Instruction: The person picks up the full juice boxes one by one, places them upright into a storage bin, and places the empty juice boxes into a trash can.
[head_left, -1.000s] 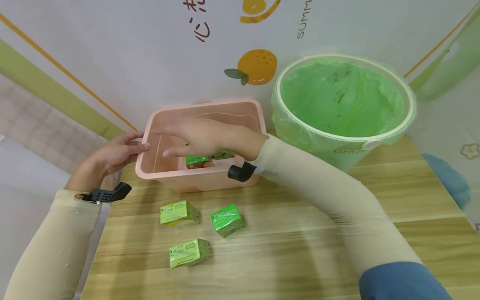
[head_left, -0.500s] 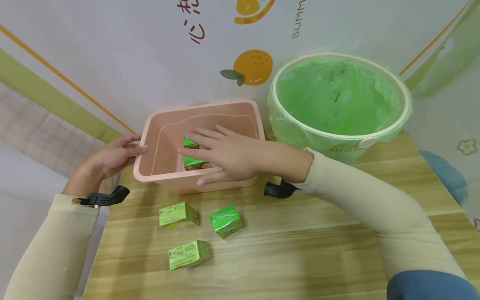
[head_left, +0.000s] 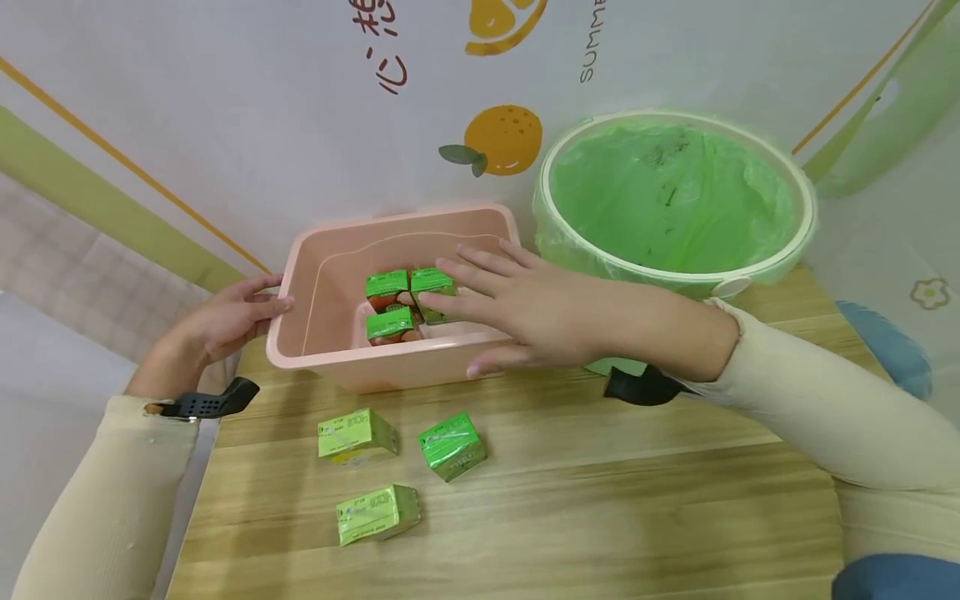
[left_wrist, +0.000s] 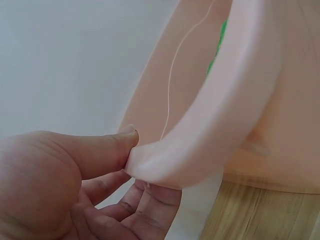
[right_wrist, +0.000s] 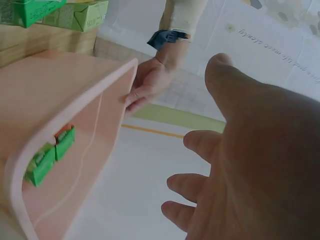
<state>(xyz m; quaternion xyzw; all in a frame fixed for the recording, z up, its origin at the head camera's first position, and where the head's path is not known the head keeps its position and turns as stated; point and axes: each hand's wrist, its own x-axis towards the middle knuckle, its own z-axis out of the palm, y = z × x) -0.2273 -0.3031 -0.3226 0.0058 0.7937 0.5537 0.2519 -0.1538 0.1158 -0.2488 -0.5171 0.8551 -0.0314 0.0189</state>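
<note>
A pink plastic tub [head_left: 397, 373] stands on the table with 3 small green-topped cartons [head_left: 389, 323] visible inside, two of them with red sides. My left hand [head_left: 225, 321] holds its left rim, the thumb inside and the fingers beneath the lip, as the left wrist view shows. Over the tub's right end hovers my right hand [head_left: 555, 317], its fingers spread and holding nothing. In front of the tub lie two yellow-green cartons [head_left: 356, 435] and a brighter green carton [head_left: 452, 446]. Part of the tub's right side is hidden behind the right hand.
A round bin [head_left: 671, 200] lined with a green plastic bag stands to the right of the tub, behind the right forearm. A printed white curtain [head_left: 300, 108] hangs close behind. The wooden table [head_left: 600, 517] extends toward the front.
My right hand has moved rightward from above the tub's left part, its fingers spreading and uncovering the cartons inside. My left hand stays on the rim.
</note>
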